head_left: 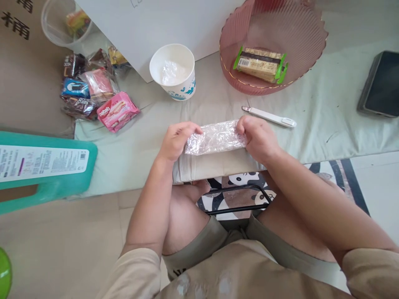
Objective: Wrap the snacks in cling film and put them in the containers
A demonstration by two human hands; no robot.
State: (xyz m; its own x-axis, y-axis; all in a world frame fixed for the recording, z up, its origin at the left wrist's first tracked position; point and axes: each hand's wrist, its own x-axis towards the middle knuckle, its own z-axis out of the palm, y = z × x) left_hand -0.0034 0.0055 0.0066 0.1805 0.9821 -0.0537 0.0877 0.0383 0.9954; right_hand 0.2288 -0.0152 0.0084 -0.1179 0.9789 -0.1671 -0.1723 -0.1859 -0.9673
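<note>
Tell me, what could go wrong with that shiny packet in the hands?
1. Both hands, left and right, grip the packet by its ends, so a hard squeeze might crush what is inside.
2. It sits at the edge of the mat, so if it slips it may fall toward the floor.
3. The paper cup stands close ahead; a quick pull might tip it.

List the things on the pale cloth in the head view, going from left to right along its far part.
Pink wafer packet → white paper cup → pink ribbed bowl holding a wrapped biscuit bar → dark phone.
</note>
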